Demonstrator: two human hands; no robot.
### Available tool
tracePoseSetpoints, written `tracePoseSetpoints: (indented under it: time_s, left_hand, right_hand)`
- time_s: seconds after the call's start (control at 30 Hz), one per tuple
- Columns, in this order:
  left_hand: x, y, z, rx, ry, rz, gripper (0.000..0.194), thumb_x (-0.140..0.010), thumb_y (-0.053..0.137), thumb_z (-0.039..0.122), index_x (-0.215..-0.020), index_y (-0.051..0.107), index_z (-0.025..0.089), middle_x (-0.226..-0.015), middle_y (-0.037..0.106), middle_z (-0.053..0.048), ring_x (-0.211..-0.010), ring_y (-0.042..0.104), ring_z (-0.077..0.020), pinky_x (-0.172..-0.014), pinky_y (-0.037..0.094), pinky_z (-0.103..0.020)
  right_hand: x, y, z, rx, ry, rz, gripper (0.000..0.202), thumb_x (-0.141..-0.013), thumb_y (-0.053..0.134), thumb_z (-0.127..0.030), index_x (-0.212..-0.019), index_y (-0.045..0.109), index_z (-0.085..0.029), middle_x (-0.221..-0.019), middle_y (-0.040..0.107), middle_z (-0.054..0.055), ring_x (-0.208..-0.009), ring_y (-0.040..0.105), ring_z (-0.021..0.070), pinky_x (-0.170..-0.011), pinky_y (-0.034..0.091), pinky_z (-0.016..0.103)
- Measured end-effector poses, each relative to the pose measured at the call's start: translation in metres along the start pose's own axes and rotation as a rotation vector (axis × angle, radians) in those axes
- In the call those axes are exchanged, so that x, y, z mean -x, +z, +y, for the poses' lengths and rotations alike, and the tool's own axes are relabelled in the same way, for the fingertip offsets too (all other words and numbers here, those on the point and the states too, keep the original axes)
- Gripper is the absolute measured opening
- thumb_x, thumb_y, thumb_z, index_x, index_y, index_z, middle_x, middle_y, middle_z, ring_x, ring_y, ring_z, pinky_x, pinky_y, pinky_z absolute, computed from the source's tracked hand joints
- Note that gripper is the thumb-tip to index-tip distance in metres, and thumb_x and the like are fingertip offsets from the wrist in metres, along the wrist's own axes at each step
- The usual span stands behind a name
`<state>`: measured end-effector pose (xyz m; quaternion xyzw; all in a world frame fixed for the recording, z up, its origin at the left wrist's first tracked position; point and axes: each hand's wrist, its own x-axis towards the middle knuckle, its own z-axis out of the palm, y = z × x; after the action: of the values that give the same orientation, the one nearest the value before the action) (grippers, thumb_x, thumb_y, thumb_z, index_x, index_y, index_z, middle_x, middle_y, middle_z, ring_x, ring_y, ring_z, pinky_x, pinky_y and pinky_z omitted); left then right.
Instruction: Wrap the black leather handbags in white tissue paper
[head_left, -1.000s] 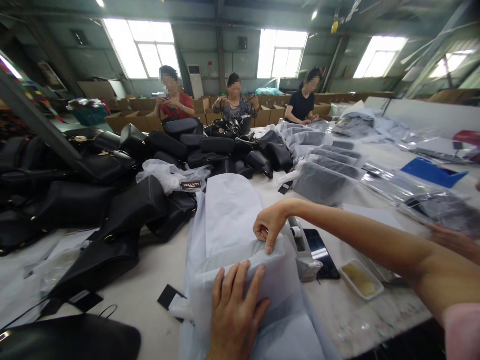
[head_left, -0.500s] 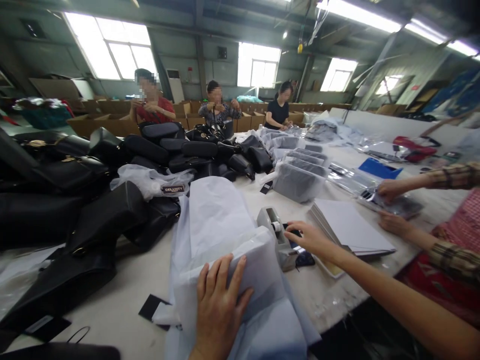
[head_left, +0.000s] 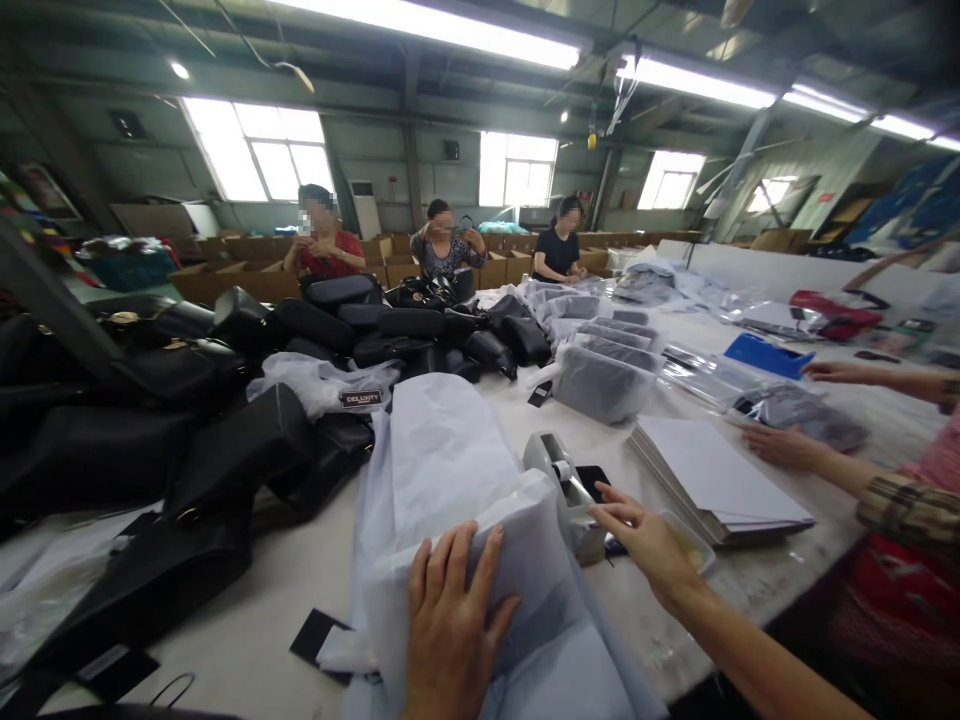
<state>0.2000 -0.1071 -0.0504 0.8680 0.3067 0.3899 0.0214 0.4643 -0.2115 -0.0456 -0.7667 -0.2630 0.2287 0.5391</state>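
My left hand (head_left: 457, 610) lies flat, fingers stretched, on a bundle wrapped in white tissue paper (head_left: 525, 540). Its folded paper edge runs under my fingertips, and what is inside is hidden. A longer sheet of the white paper (head_left: 446, 430) extends behind it. A black tag (head_left: 319, 640) sticks out at the bundle's left. Beside the bundle on the right stands a grey tape dispenser (head_left: 559, 480). My right hand (head_left: 649, 545) is at its front end, fingers drawn together; whatever they pinch is too small to make out.
Black handbags (head_left: 225, 440) are heaped on the left. Grey bags in translucent wrap (head_left: 604, 380) stand in a row behind the dispenser. A stack of white boards (head_left: 720, 475) lies right, near a co-worker's hands (head_left: 784, 445). Several people work across the table.
My view has tilted up slightly. My right hand stays at the dispenser, its fingers shifted a little toward its front end. The co-worker's hands at right have moved apart.
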Motion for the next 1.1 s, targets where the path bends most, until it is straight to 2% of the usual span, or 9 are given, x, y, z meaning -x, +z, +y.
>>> tracePoseSetpoints:
  time_s: [0.13,0.27,0.43,0.57,0.7,0.83,0.9,1.0,1.1]
  left_hand:
    - [-0.004,0.002,-0.001,0.014,-0.004,0.0,0.057,-0.082,0.072,0.048,-0.134,0.06,0.029,-0.132,0.062,-0.008,-0.123,0.051,-0.0289,-0.118,0.021,-0.048]
    - [-0.006,0.002,-0.001,-0.007,-0.001,-0.02,0.045,-0.09,0.063,0.037,-0.133,0.061,0.027,-0.131,0.062,-0.01,-0.123,0.051,-0.0294,-0.116,0.024,-0.05]
    - [-0.007,0.001,-0.001,0.005,-0.011,-0.042,0.046,-0.088,0.065,0.04,-0.132,0.062,0.027,-0.131,0.062,-0.01,-0.123,0.051,-0.0307,-0.115,0.025,-0.051]
    - [-0.011,-0.005,0.001,-0.017,0.006,-0.05,0.041,-0.09,0.062,0.038,-0.13,0.064,0.026,-0.129,0.063,-0.011,-0.121,0.052,-0.0304,-0.114,0.027,-0.05]
    - [-0.014,-0.01,0.003,-0.061,0.039,-0.065,0.038,-0.092,0.059,0.034,-0.128,0.065,0.024,-0.127,0.064,-0.011,-0.119,0.054,-0.0304,-0.112,0.028,-0.049]
    - [-0.013,-0.008,0.001,-0.081,0.038,-0.073,0.04,-0.091,0.06,0.034,-0.13,0.063,0.024,-0.129,0.063,-0.012,-0.121,0.053,-0.0315,-0.111,0.029,-0.051]
    - [-0.012,-0.007,-0.001,-0.095,0.053,-0.098,0.044,-0.09,0.062,0.036,-0.133,0.061,0.025,-0.131,0.062,-0.011,-0.121,0.053,-0.0319,-0.111,0.03,-0.051]
    - [-0.012,-0.008,-0.005,-0.1,0.07,-0.143,0.05,-0.089,0.064,0.039,-0.137,0.057,0.027,-0.133,0.061,-0.011,-0.121,0.053,-0.0324,-0.111,0.03,-0.051]
    - [-0.018,-0.014,-0.011,-0.073,0.076,-0.191,0.059,-0.088,0.065,0.038,-0.143,0.05,0.025,-0.134,0.061,-0.01,-0.12,0.054,-0.0327,-0.106,0.035,-0.05]
  right_hand:
    - [0.024,-0.01,-0.008,-0.059,0.005,0.065,0.036,-0.071,0.076,-0.056,-0.089,0.081,-0.024,-0.14,0.058,0.009,-0.133,0.048,0.0342,-0.113,0.036,0.044]
    - [0.042,-0.011,-0.007,-0.231,0.157,0.013,0.042,-0.069,0.078,-0.057,-0.092,0.08,-0.023,-0.118,0.072,0.01,-0.122,0.058,0.0331,-0.112,0.04,0.045]
    - [0.05,-0.002,0.022,-0.479,0.378,-0.06,0.041,-0.071,0.078,-0.058,-0.082,0.079,-0.018,-0.094,0.076,0.011,-0.098,0.07,0.0271,-0.095,0.054,0.039]
    - [0.044,0.006,0.047,-0.528,0.407,-0.052,0.04,-0.065,0.085,-0.052,-0.08,0.077,-0.016,-0.085,0.073,0.008,-0.078,0.068,0.0182,-0.078,0.057,0.03]
    - [0.032,0.009,0.063,-0.384,0.297,-0.027,0.048,-0.061,0.085,-0.054,-0.087,0.076,-0.014,-0.073,0.067,0.002,-0.062,0.058,0.0114,-0.063,0.051,0.024]
    - [0.024,0.004,0.07,-0.081,0.09,-0.041,0.05,-0.074,0.072,-0.062,-0.087,0.075,-0.014,-0.069,0.065,0.003,-0.062,0.056,0.0139,-0.061,0.047,0.026]
    - [0.024,-0.003,0.071,0.064,0.034,-0.063,0.052,-0.078,0.066,-0.065,-0.087,0.075,-0.014,-0.069,0.066,0.004,-0.063,0.059,0.0167,-0.062,0.048,0.028]
    - [0.027,-0.019,0.064,0.202,-0.009,-0.074,0.052,-0.082,0.061,-0.065,-0.091,0.075,-0.015,-0.077,0.071,0.008,-0.069,0.064,0.0211,-0.067,0.052,0.032]
    - [0.026,-0.039,0.038,0.324,-0.177,-0.104,0.041,-0.089,0.058,-0.056,-0.096,0.075,-0.019,-0.084,0.073,0.007,-0.076,0.066,0.0215,-0.073,0.053,0.033]
